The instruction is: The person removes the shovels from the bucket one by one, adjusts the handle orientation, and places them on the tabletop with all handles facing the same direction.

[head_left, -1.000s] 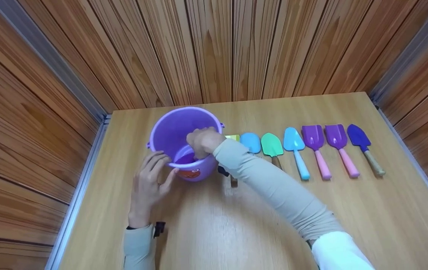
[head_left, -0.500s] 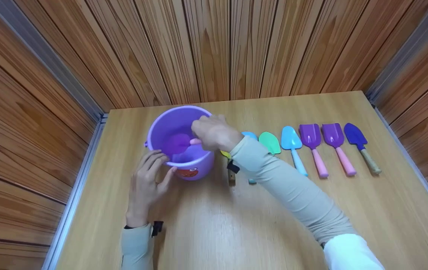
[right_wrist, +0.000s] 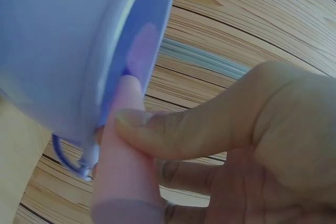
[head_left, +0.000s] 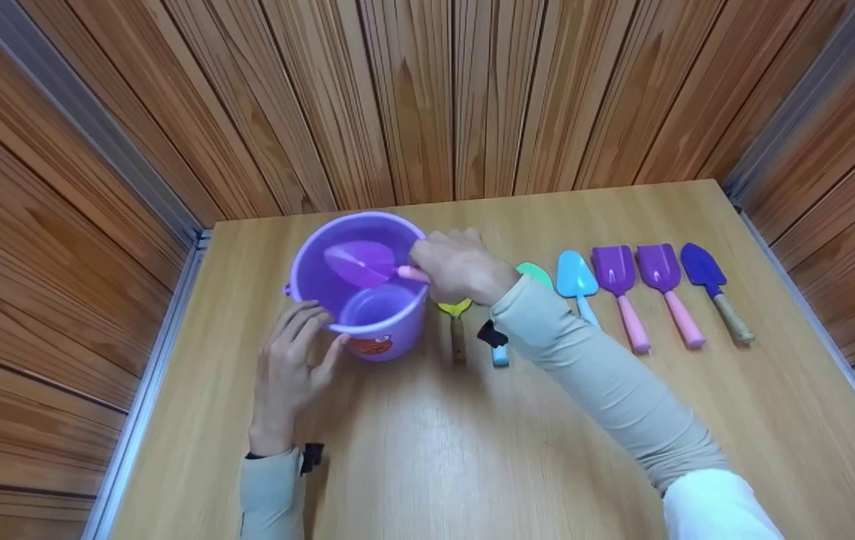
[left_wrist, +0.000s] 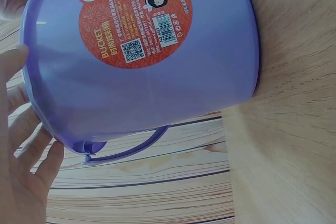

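Note:
A purple bucket [head_left: 406, 327] with a red sticker stands upright at the table's left side. The left hand [head_left: 289, 367] holds its near-left rim, thumb against the outer wall and fingers spread along the edge, as the left wrist view shows. Over the bucket's right rim, the right hand [head_left: 465, 268] grips the pink handle [right_wrist: 127, 166] of a toy shovel. That shovel's purple blade [head_left: 358, 262] is tilted inside the bucket's mouth, above the bottom. The handle's rear is hidden by the hand in the head view.
Right of the bucket lies a row: yellow shovel [head_left: 457, 330], blue handle [head_left: 500, 355], green blade [head_left: 536, 271], light-blue shovel [head_left: 576, 276], two purple shovels [head_left: 613, 270] with pink handles, dark-blue shovel [head_left: 703, 266]. The right forearm [head_left: 592, 367] covers part of it. Wooden panels [head_left: 427, 105] stand behind.
The right hand has come up out of the bucket and moved right, raising the purple-bladed shovel from the bottom toward the rim. The left hand stays on the rim.

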The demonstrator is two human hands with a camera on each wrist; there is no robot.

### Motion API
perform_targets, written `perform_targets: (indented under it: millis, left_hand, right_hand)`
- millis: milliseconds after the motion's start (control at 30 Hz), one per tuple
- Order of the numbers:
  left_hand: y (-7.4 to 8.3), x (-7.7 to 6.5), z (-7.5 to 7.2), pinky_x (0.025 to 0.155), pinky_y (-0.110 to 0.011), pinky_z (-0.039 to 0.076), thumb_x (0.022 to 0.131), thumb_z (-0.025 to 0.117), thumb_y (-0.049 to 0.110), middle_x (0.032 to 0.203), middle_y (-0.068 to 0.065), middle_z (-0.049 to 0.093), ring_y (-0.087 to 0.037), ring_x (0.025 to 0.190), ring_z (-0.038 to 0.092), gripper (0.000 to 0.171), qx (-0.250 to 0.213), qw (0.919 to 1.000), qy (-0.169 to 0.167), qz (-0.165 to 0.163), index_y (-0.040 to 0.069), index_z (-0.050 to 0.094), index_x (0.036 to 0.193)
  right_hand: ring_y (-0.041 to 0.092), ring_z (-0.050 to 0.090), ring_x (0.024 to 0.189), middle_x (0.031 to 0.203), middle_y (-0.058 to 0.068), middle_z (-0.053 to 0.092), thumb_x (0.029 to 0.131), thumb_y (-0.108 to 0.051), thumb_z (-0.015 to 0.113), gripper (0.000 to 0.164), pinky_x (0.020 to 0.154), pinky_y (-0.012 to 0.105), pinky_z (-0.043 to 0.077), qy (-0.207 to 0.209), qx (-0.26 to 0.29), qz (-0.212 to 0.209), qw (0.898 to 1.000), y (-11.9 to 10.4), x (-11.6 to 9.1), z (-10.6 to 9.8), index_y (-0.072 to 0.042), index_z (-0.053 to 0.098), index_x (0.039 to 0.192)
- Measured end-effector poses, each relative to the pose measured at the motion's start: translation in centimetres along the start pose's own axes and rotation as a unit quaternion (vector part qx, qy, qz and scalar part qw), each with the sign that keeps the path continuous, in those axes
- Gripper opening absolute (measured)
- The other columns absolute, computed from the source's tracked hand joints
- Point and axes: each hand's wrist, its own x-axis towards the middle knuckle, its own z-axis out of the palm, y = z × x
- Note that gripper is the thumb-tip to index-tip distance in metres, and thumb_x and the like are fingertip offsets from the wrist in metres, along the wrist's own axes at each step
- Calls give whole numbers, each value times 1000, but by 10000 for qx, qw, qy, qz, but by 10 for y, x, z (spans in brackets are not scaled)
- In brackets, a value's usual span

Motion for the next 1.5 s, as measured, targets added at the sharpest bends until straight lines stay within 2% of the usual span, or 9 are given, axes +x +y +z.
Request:
perform_targets:
  millis: [100,200,333,500,667,767,1067,1267,1500]
  left_hand:
    - [0,-1,1,109,-37,47,91,75,33,124,-3,68,-19,129,54,36,14,10000,-11,-51,11,70,119]
    - [1,0,2,110,-37,47,91,74,34,124,-2,67,-18,130,53,36,10,10000,-40,-79,11,70,119]
    - [1,1,3,110,-35,46,91,74,34,125,-3,67,-19,130,53,36,-2,10000,-23,-48,11,70,119]
    - [0,1,2,111,-34,45,90,75,32,122,-4,68,-21,128,55,34,15,9999,82,64,9,70,116]
    - [0,-2,3,110,-34,46,90,76,32,122,-2,68,-20,128,55,35,68,9999,65,52,10,70,117]
    - [0,-2,4,110,-34,46,89,77,31,121,-3,68,-20,128,55,35,59,9999,75,67,10,70,116]
    - [0,2,2,110,-34,46,90,76,32,124,-1,68,-19,129,54,34,96,9999,23,19,12,70,117]
    - [0,0,1,111,-34,46,90,76,32,125,-2,67,-19,130,54,35,125,9999,-11,-1,11,70,118]
    - [-1,1,2,110,-32,46,89,77,31,123,-2,68,-19,129,55,34,78,9999,44,46,11,71,116]
  right_hand:
    - [17,51,66,74,1,55,101,-39,55,29,63,29,41,-46,275,-15,9996,7,-4,4,-14,64,90]
    - [16,53,64,83,3,59,101,-25,61,20,50,24,39,-13,774,93,9970,16,-9,7,-10,68,112]
    - [17,58,66,96,5,64,91,-6,67,45,47,23,41,138,1339,363,9902,28,-16,8,-12,61,136]
    - [18,59,69,103,4,68,85,-2,70,52,49,25,44,626,1894,406,9791,45,-27,20,-17,63,135]
    - [20,63,77,107,2,67,91,-9,70,50,53,27,51,935,2685,542,9572,62,-46,42,-19,60,139]
    - [21,65,77,107,2,67,92,-12,69,50,53,29,55,1139,2966,569,9465,72,-60,51,-19,59,140]
    - [24,65,85,113,4,69,89,-15,76,47,55,33,57,2005,3115,568,9271,105,-84,77,-15,64,134]
    - [26,64,84,113,7,69,89,-16,77,47,53,32,57,2190,3377,794,9120,125,-89,99,-15,64,133]
    - [27,66,87,116,10,69,88,-10,76,43,61,31,58,2293,3400,980,9068,146,-91,106,-8,65,130]
